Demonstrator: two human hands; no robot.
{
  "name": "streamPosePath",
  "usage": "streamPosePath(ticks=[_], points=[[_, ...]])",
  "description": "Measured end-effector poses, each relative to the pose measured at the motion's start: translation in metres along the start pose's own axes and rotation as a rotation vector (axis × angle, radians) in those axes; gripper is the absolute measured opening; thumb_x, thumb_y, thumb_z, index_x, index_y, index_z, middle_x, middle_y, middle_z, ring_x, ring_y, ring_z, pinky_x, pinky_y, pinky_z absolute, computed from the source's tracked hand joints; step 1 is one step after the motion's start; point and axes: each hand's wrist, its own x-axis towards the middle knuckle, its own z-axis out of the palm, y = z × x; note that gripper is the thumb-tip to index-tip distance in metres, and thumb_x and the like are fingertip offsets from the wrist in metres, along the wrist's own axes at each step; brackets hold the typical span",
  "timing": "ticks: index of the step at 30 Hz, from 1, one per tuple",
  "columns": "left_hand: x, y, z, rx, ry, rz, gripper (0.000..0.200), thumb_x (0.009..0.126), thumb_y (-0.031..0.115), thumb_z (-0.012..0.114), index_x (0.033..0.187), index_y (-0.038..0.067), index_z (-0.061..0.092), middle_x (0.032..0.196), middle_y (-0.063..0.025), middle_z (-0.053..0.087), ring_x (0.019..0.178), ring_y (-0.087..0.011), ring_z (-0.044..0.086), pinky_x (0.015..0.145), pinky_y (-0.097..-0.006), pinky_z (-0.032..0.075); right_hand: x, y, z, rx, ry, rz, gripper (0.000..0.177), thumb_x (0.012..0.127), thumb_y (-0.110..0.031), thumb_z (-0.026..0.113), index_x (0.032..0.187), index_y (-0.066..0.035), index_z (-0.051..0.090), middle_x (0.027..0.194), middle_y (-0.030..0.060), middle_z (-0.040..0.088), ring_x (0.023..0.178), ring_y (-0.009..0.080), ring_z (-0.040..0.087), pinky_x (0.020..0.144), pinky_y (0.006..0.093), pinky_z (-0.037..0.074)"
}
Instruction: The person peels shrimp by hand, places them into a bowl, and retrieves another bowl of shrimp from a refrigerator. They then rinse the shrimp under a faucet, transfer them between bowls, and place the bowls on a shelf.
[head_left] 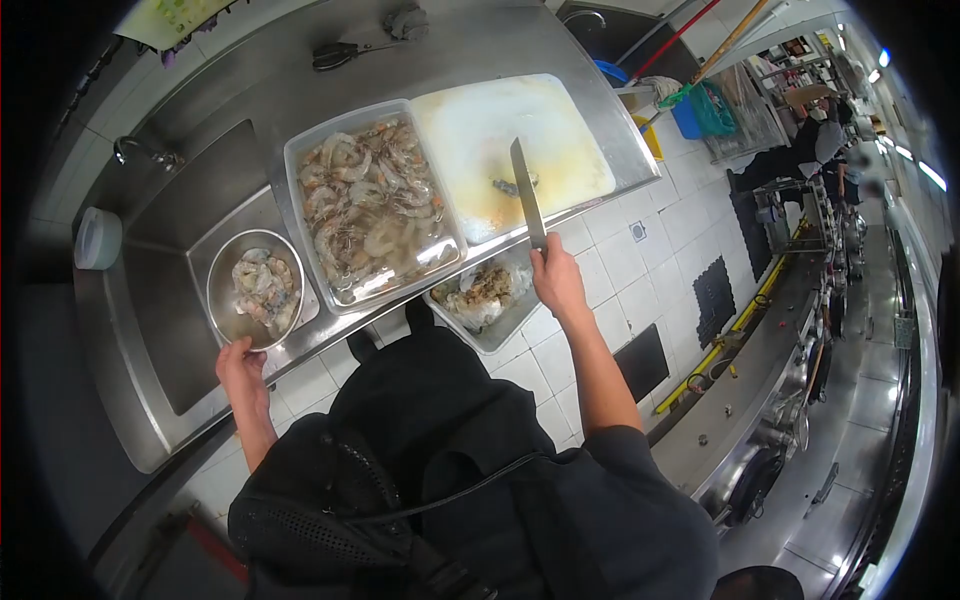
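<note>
Head view: a person at a stainless-steel desk point(285, 65) with a built-in sink point(185, 240). The right hand point(557, 275) is closed around the handle of a knife point(526, 195), its blade extending over a white cutting board point(500, 115). A small grey piece point(505, 187) lies on the board, just beside the blade. The left hand point(243, 372) touches the near rim of a round metal bowl point(226, 322); whether it grips the rim cannot be told. The bowl, at the edge of the sink, contains peeled shrimp point(265, 280). Between bowl and board stands a clear rectangular container point(293, 195) filled with whole shrimp point(370, 190) in liquid. Below the desk's front edge is a tub point(490, 346) of pale and brown scraps point(485, 298). Black-handled scissors point(338, 56) lie towards the rear.
</note>
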Motion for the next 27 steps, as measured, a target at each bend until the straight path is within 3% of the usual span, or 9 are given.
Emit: streamPosePath(ticks=[14, 22, 27], points=[[0.015, -0.001, 0.000, 0.002, -0.020, -0.030, 0.008, 0.086, 0.007, 0.067, 0.094, 0.007, 0.065, 0.085, -0.0023, 0.068, 0.070, -0.0116, 0.061, 0.059, -0.0241, 0.049, 0.009, 0.003, 0.003, -0.116, -0.049, -0.014, 0.026, 0.096, -0.019, 0.057, 0.110, 0.001, 0.047, 0.088, 0.0325, 0.066, 0.086, 0.0534, 0.063, 0.076, 0.0606, 0.049], [0.024, -0.005, -0.012, 0.006, 0.016, -0.025, 0.011, 0.087, 0.007, 0.067, 0.098, 0.007, 0.066, 0.086, -0.0019, 0.069, 0.070, -0.0104, 0.062, 0.059, -0.0238, 0.050, -0.001, -0.011, -0.039, -0.146, -0.240, 0.043, 0.028, 0.095, -0.019, 0.060, 0.107, 0.003, 0.046, 0.091, 0.0352, 0.065, 0.091, 0.0539, 0.062, 0.079, 0.0593, 0.049], [0.027, -0.010, -0.014, 0.011, 0.044, -0.016, 0.016, 0.087, 0.011, 0.069, 0.102, 0.006, 0.065, 0.088, -0.0023, 0.069, 0.071, -0.0107, 0.065, 0.059, -0.0232, 0.053, 0.047, 0.013, 0.010, -0.009, -0.181, 0.034, 0.031, 0.095, -0.020, 0.061, 0.107, 0.004, 0.046, 0.092, 0.0366, 0.065, 0.093, 0.0551, 0.061, 0.080, 0.0586, 0.048]])
